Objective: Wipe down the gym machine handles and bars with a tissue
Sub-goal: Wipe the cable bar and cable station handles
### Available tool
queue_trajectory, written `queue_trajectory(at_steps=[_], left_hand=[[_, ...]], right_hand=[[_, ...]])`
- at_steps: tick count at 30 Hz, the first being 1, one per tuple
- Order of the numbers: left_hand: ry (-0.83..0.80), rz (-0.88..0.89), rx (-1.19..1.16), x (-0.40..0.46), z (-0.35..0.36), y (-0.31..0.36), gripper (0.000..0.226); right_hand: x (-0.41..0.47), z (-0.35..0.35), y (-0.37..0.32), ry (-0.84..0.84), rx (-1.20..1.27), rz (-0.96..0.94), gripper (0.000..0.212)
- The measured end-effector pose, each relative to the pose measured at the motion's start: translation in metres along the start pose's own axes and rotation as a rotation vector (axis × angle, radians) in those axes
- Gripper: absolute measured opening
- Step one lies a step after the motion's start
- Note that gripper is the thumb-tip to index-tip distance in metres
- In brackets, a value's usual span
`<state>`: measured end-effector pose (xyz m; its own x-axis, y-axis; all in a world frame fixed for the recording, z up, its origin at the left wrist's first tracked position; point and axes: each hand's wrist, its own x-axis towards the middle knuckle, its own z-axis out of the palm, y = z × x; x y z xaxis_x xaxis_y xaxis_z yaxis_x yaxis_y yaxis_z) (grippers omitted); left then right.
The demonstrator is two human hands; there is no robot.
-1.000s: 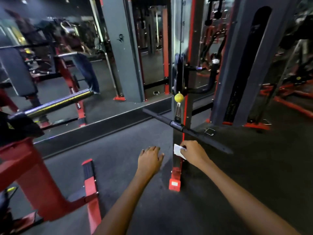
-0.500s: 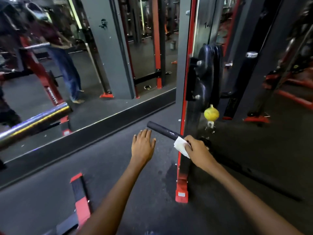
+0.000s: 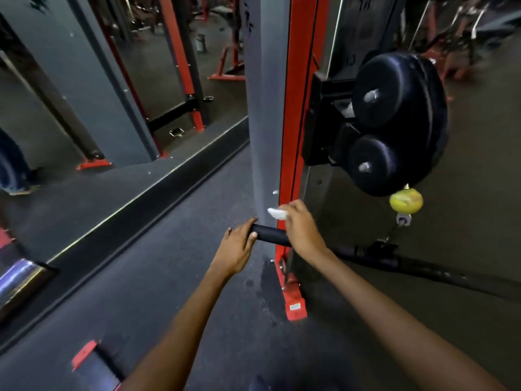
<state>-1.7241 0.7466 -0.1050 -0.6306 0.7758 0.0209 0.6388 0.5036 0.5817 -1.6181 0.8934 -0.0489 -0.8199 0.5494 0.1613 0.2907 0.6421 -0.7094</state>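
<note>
The left hand (image 3: 236, 248) curls its grip around the end of the black bar handle (image 3: 270, 235); the right hand (image 3: 300, 228) beside it pinches a white tissue (image 3: 276, 213) above the bar.

— Any readable markings on the machine?

— Only faint ones: the number "13" on the metal upright (image 3: 342, 38) just left of the black pulley housing (image 3: 400, 119), and blurred figures, perhaps "14", higher up. The small label on the red foot (image 3: 294, 306) is illegible.
</note>
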Motion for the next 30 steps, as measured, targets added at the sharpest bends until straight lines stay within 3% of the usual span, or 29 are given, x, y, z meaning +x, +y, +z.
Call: queue_trajectory(at_steps=[3, 6, 12, 17, 19, 23, 25, 27, 30], left_hand=[[-0.026, 0.059, -0.133, 0.006, 0.007, -0.015, 0.050], [-0.072, 0.061, -0.133, 0.009, 0.008, -0.019, 0.042], [-0.127, 0.073, -0.112, 0.003, 0.007, -0.016, 0.034], [-0.138, 0.081, -0.131, 0.004, 0.012, -0.018, 0.033], [-0.135, 0.092, -0.138, 0.004, 0.015, -0.020, 0.035], [-0.078, 0.165, -0.183, -0.002, 0.017, -0.021, 0.062], [-0.048, 0.152, -0.185, -0.003, 0.016, -0.020, 0.055], [-0.049, 0.124, -0.186, -0.005, 0.014, -0.017, 0.048], [-0.070, 0.121, -0.188, -0.007, 0.014, -0.015, 0.049]], right_hand=[[-0.003, 0.023, -0.011, -0.199, -0.093, -0.180, 0.032], [-0.019, 0.023, 0.004, -0.228, -0.256, -0.301, 0.040], [-0.067, -0.021, 0.072, -0.057, -0.502, -0.329, 0.053], [-0.097, -0.030, 0.089, 0.391, -0.432, 0.005, 0.047], [-0.084, -0.005, 0.056, 0.480, -0.352, -0.055, 0.039], [-0.063, 0.047, 0.017, 0.109, -0.444, -0.397, 0.040], [-0.071, 0.033, 0.044, -0.004, -0.501, -0.471, 0.039], [-0.090, 0.002, 0.076, -0.015, -0.499, -0.433, 0.038], [-0.118, -0.042, 0.114, 0.130, -0.480, -0.244, 0.044]])
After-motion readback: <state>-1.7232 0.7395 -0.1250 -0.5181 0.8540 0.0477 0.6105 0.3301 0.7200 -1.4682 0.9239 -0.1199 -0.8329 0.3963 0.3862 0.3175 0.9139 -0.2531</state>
